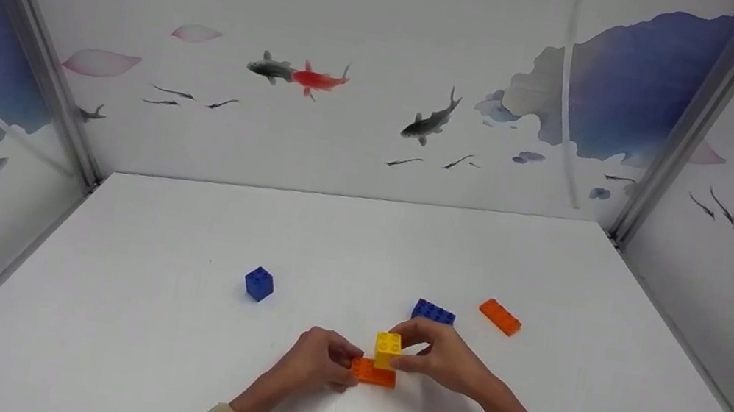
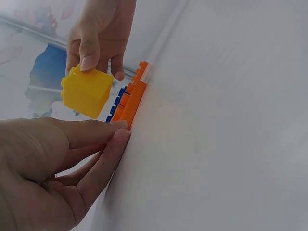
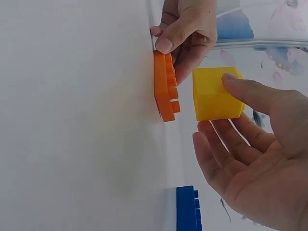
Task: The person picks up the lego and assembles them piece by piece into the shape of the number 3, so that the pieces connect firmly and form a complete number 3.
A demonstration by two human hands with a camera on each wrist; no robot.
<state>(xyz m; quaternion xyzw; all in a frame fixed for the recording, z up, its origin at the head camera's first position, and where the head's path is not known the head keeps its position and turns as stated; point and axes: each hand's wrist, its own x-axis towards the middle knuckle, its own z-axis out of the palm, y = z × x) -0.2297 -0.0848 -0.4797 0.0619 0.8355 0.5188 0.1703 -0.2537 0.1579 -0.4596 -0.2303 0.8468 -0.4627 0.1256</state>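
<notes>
My left hand (image 1: 317, 359) pinches the left end of a flat orange building block (image 1: 376, 374) that lies on the white table, studs up. Between thumb and fingers, my right hand (image 1: 442, 357) holds a yellow cube-shaped building block (image 1: 388, 350), studs up. In the right wrist view a gap shows between the yellow block (image 3: 217, 94) and the studs of the orange block (image 3: 165, 89). The left wrist view has the yellow block (image 2: 86, 91) raised above the orange one (image 2: 133, 106).
Beyond my right hand lies a blue building block (image 1: 434, 312), partly covered by the hand. Farther right is a second flat orange block (image 1: 500, 317). A smaller blue block (image 1: 259, 284) stands to the left. Patterned panels (image 1: 360, 160) wall the table's back and sides.
</notes>
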